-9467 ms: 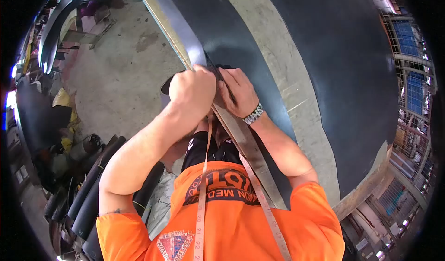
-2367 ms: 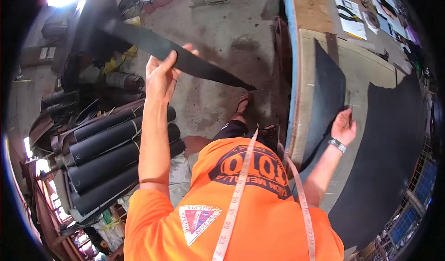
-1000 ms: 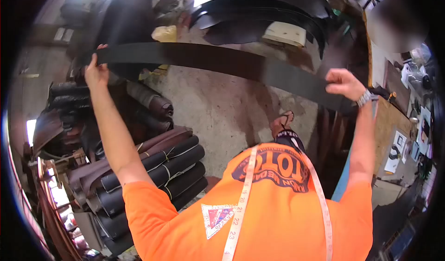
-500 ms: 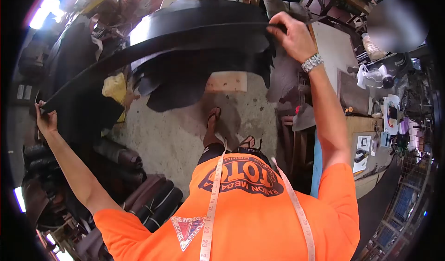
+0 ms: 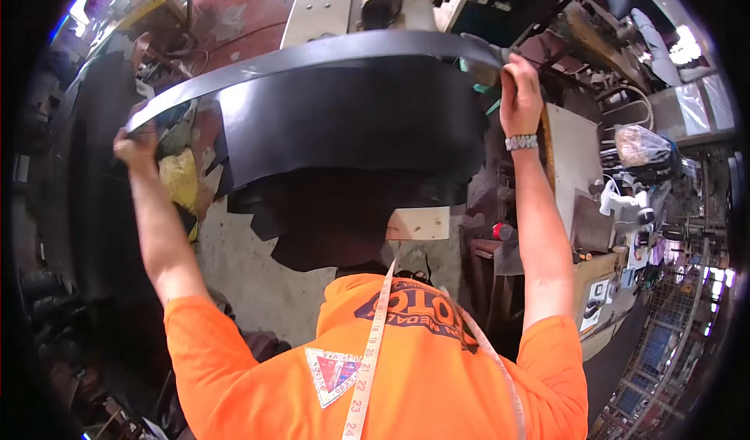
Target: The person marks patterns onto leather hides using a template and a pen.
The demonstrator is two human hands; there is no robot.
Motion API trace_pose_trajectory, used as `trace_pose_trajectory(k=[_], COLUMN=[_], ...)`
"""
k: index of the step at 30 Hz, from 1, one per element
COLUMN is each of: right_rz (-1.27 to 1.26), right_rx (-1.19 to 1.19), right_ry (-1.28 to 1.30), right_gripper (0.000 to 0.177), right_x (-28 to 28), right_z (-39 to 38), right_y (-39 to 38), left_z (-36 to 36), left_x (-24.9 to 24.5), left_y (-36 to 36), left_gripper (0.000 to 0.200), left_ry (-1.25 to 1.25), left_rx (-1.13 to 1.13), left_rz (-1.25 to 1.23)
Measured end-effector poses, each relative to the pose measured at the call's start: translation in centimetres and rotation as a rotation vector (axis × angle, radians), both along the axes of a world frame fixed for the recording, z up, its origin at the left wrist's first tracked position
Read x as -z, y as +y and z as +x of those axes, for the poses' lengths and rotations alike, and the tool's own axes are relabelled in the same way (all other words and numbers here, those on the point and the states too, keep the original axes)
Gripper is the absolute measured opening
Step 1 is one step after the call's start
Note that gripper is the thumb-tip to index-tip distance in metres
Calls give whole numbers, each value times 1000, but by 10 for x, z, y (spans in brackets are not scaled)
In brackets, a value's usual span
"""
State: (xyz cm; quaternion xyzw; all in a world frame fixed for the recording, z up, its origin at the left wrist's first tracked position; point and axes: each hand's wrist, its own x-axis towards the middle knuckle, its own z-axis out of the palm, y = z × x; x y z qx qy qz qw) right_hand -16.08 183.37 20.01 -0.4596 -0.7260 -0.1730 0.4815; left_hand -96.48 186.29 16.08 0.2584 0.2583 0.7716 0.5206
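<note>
A long dark strip (image 5: 312,55) is stretched in a shallow arc between my two hands. My left hand (image 5: 137,146) is closed on its left end, and my right hand (image 5: 519,96) grips the other end, above a metal watch band. Behind and below the strip, a large black sheet (image 5: 351,119) with a glossy upper part and ragged lower edges lies spread out over the floor area. A measuring tape (image 5: 367,362) hangs round my neck over an orange shirt.
A sewing machine bed (image 5: 324,10) is beyond the sheet. At the left are dark draped material and a yellow item (image 5: 180,178). To the right, a workbench (image 5: 598,272) holds papers and tools, with a plastic-wrapped item (image 5: 642,144) farther back. A pale board (image 5: 422,223) lies below the sheet.
My left hand has moved up and to the right with the strip's end. My right hand is lower and farther right. The view has tilted up, showing more of the sewing machine.
</note>
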Motion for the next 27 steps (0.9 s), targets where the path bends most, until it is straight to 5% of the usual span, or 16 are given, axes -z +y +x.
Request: trace_pose_trajectory(k=[3, 5, 7, 10, 15, 17, 20, 24, 25, 26, 27], right_rz=[-492, -815, -876, -702, -929, -1102, -975, -1227, -1248, -1390, -1504], right_rx=[99, 183, 276, 296, 457, 522, 707, 978, 935, 1108, 1088], right_ry=[-306, -273, -28, 53, 187, 494, 444, 1134, 1161, 1139, 1149], right_gripper=[31, 58, 59, 50, 46, 45, 44, 39, 42, 48, 54], right_x=[91, 167, 206, 205, 232, 228, 283, 273, 328, 297, 349], right_z=[-18, -18, -21, -18, 11, 9, 20, -20, -22, -40, -42], right_y=[-11, -42, -70, -118, -237, -288, -378, -480, -531, -535, -578], left_z=[-7, 43, 87, 244, 383, 405, 412, 433, 428, 413, 405], left_x=[144, 196, 242, 149, 103, 110, 121, 74, 88, 104, 120], left_y=[25, 3, -23, -76, -95, -79, -48, -53, -54, -51, -42], left_gripper=[57, 53, 51, 35, 55, 61, 71, 54, 47, 43, 38], left_ry=[11, 778, 1256, 1687, 1770, 1829, 2027, 2505, 2525, 2572, 2536], left_rx=[-307, -335, -593, -625, -212, -243, -276, -426, -480, -499, -574], left_rz=[-967, -1553, -975, -426, -65, -63, -337, 25, 208, 358, 339])
